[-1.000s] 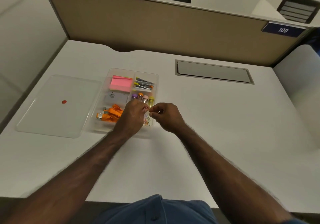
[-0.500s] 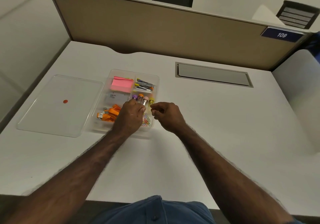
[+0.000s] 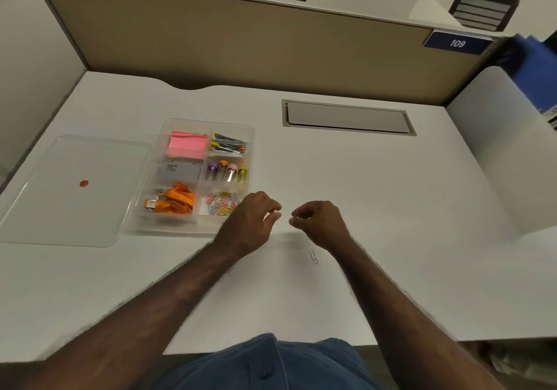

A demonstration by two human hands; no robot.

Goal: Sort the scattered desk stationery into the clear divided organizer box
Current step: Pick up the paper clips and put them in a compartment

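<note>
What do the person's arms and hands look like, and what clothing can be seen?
Both forearms are bare up to the picture's lower edge: no sleeves, watch, rings or gloves show on the left hand or the right hand. At the bottom edge the person wears a blue garment with a small dark button on its front.

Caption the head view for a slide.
Both hands, left and right, hover beside the filled clear organizer box; one stray paper clip lies on the white desk.
</note>
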